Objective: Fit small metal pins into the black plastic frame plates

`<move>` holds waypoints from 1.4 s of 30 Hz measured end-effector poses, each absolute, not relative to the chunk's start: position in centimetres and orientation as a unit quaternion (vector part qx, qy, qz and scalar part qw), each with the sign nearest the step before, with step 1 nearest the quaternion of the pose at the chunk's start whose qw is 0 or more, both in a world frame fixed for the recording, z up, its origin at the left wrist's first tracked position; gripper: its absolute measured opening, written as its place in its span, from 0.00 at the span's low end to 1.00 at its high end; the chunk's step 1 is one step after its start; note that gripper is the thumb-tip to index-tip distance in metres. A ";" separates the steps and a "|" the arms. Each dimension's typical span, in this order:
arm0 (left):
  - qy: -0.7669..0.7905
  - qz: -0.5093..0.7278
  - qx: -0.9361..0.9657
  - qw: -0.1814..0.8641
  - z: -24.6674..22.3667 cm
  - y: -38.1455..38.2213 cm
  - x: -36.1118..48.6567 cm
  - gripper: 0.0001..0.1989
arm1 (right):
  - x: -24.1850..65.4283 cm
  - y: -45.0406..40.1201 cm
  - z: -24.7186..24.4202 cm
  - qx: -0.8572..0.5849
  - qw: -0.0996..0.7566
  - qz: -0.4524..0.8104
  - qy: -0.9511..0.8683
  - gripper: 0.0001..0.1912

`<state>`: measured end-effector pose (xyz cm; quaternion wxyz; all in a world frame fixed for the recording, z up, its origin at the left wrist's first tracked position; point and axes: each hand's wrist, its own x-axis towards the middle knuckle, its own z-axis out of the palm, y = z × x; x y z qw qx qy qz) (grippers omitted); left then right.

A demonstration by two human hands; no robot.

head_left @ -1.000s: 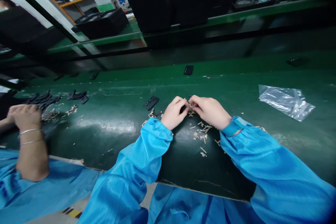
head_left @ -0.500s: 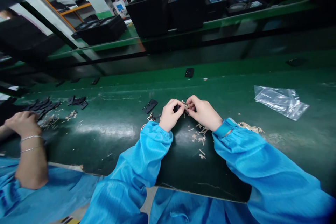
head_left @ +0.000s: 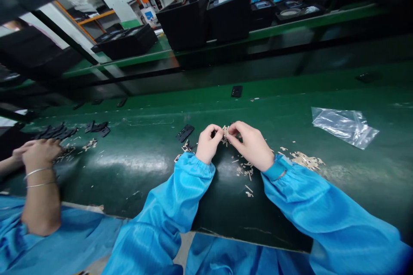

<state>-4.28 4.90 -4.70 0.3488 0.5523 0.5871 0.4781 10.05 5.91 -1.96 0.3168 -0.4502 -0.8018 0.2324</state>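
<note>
Over the green bench my left hand (head_left: 206,145) is closed, thumb and fingertips pinched together. Something dark shows inside its curl, too small to make out. My right hand (head_left: 253,145) meets it at the fingertips and pinches a small beige piece (head_left: 226,130). More beige bits lie just below the fingertips, partly hidden by the hands. Left of my left hand rests a flat black plastic part (head_left: 185,132), with a few small metallic bits (head_left: 186,146) near it. Thin beige scraps (head_left: 245,171) are scattered below my right hand.
A heap of beige pieces (head_left: 306,160) lies beside my right sleeve, and a clear plastic bag (head_left: 345,126) behind it. Another black part (head_left: 236,91) sits farther back. At left, a co-worker's hands (head_left: 41,152) are near piled black parts (head_left: 56,130). Black boxes (head_left: 183,23) stand on the raised shelf.
My hands stay together; the right fingers have shifted slightly and the beige piece shows more plainly. The co-worker's hands at left have moved a little to the right. The view has shifted slightly.
</note>
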 end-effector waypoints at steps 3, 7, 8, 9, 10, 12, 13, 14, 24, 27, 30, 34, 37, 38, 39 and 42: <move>0.573 0.469 0.570 0.356 -4.1 4.3 -3.7 0.08 | 10.1 5.6 -2.1 -0.445 0.346 0.252 -0.787 0.03; 0.558 0.451 0.603 0.349 -3.4 3.7 -3.4 0.07 | 10.7 5.7 -2.6 -0.445 0.371 0.257 -0.774 0.05; 0.555 0.449 0.609 0.346 -3.3 3.7 -3.3 0.06 | 10.8 5.7 -2.7 -0.443 0.373 0.258 -0.773 0.06; 0.552 0.448 0.614 0.342 -3.2 3.6 -3.3 0.06 | 10.9 5.7 -2.8 -0.441 0.374 0.259 -0.774 0.06; 0.551 0.448 0.618 0.337 -3.2 3.6 -3.3 0.06 | 11.0 5.6 -2.8 -0.439 0.373 0.260 -0.775 0.06; 0.549 0.450 0.624 0.328 -3.1 3.6 -3.3 0.06 | 11.0 5.5 -2.8 -0.438 0.372 0.260 -0.776 0.06; 0.548 0.450 0.626 0.324 -3.1 3.6 -3.3 0.06 | 11.0 5.4 -2.8 -0.438 0.371 0.260 -0.777 0.06; 0.546 0.451 0.629 0.320 -3.1 3.6 -3.2 0.06 | 11.0 5.4 -2.8 -0.438 0.368 0.259 -0.778 0.06; 0.531 0.439 0.664 0.290 -3.0 3.4 -3.1 0.05 | 11.0 4.9 -2.7 -0.449 0.349 0.223 -0.792 0.08; 0.529 0.438 0.668 0.288 -3.0 3.4 -3.0 0.05 | 10.8 4.8 -2.7 -0.452 0.346 0.206 -0.796 0.08; 0.528 0.438 0.669 0.286 -2.9 3.4 -2.9 0.06 | 10.8 4.8 -2.7 -0.451 0.343 0.197 -0.800 0.08; 0.530 0.434 0.669 0.288 -2.6 3.4 -3.0 0.06 | 11.0 4.9 -2.7 -0.446 0.341 0.194 -0.804 0.08; 0.534 0.433 0.666 0.289 -2.6 3.4 -3.1 0.06 | 11.0 5.0 -2.7 -0.435 0.337 0.199 -0.811 0.08; 0.536 0.433 0.665 0.288 -2.6 3.3 -3.1 0.06 | 11.0 5.0 -2.8 -0.432 0.336 0.200 -0.813 0.08; 0.538 0.433 0.664 0.288 -2.6 3.3 -3.1 0.06 | 11.0 4.9 -2.8 -0.430 0.334 0.198 -0.815 0.08; 0.542 0.429 0.663 0.286 -2.7 3.3 -3.1 0.07 | 11.0 4.8 -3.0 -0.425 0.330 0.189 -0.821 0.08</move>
